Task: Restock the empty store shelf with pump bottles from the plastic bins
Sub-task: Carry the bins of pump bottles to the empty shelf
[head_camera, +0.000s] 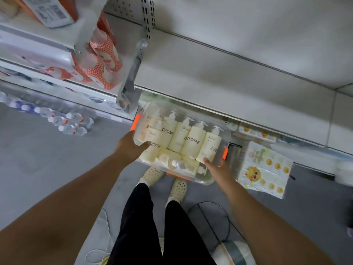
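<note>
Left hand [130, 148], right hand [216, 168] — fingers grasping bin [200, 178] rims; pump bottles [193, 140] inside, bare shelf [229, 73] above.

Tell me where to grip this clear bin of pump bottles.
Grip the clear bin under its rim at both short ends, beside the orange latches, coming in from left and right: it is long and packed with pump bottles, so that likely keeps it level.

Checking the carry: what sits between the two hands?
In the head view, the clear plastic bin, filled with pump bottles, lies between the left hand and right hand; each holds one end.
</note>
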Demonstrator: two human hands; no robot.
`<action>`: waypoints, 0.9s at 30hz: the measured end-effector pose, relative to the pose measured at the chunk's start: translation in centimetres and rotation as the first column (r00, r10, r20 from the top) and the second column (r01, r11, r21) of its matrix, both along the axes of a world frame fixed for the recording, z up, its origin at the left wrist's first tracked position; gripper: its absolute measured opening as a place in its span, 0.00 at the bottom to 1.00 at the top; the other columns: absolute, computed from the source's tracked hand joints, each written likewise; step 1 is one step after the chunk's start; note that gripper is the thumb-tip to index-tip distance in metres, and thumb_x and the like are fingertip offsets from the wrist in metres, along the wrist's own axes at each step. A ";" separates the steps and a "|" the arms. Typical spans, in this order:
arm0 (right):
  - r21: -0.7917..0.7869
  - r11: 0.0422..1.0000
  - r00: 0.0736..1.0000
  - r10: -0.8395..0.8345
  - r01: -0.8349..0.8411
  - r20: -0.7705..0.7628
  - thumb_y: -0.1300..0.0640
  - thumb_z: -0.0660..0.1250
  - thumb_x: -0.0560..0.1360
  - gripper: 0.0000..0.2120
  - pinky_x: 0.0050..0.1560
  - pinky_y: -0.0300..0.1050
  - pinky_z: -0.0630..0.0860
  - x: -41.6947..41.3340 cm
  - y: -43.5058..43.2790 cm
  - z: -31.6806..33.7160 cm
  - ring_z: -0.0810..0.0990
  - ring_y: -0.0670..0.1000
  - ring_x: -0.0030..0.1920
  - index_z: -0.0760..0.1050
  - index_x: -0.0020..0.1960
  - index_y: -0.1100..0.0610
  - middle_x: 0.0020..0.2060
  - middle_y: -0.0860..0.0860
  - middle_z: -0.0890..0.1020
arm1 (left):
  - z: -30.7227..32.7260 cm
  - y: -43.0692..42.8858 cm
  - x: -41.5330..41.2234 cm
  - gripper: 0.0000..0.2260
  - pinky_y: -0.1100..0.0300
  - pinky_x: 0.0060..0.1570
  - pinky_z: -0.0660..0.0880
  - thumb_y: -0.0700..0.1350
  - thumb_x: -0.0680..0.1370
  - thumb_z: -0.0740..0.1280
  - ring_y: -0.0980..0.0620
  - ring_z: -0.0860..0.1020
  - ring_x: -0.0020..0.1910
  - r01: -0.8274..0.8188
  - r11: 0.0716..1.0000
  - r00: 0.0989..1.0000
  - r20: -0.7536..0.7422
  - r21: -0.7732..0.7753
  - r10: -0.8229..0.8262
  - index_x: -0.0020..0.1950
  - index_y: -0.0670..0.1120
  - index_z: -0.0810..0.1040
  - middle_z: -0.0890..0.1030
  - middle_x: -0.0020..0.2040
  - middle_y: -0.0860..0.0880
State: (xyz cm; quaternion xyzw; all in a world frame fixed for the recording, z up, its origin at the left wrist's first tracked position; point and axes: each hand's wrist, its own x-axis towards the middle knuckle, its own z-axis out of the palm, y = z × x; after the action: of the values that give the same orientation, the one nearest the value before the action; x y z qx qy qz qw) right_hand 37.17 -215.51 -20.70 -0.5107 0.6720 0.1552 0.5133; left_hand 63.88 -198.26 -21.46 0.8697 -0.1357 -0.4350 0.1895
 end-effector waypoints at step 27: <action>-0.503 0.419 0.160 0.863 -0.756 0.479 0.51 0.71 0.77 0.09 0.54 0.42 0.76 29.5 33.5 29.4 0.82 0.48 0.49 0.82 0.53 0.54 0.47 0.48 0.85 | 33.9 37.6 -3.8 0.12 0.70 0.50 0.66 0.50 0.79 0.68 0.58 0.77 0.51 -0.763 0.378 0.173 0.398 -0.524 0.901 0.59 0.46 0.80 0.80 0.51 0.55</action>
State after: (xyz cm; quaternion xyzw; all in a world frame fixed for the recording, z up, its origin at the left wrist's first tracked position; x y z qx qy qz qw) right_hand 66.64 -181.99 8.69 -0.8404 0.0593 0.1550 0.5160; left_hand 60.04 -160.64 12.48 0.8612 0.2656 0.0800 0.4260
